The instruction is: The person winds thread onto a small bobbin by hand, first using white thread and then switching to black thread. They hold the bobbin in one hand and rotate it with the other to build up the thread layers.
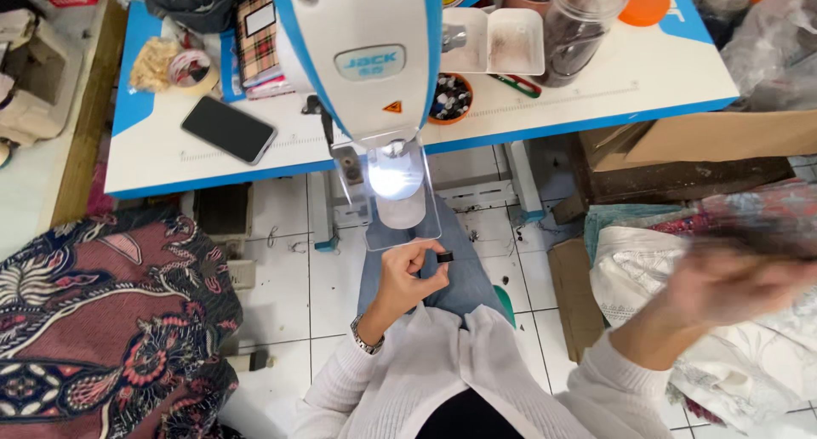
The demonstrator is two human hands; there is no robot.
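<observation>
Pinching a small black button (443, 257) in left hand (407, 277) below the machine (362, 56); right hand (732, 282) blurred over fabric (647, 269), grip unclear; next likely seating it.

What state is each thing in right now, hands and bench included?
left hand: pinching a small black button at its fingertips
right hand: motion-blurred, out over the white fabric; grip unclear
sewing machine: work light lit
smartphone: lying flat, screen dark
glass jar: lidless, holding dark contents
orange lid: lying on the table
small bowl: full of buttons
</observation>
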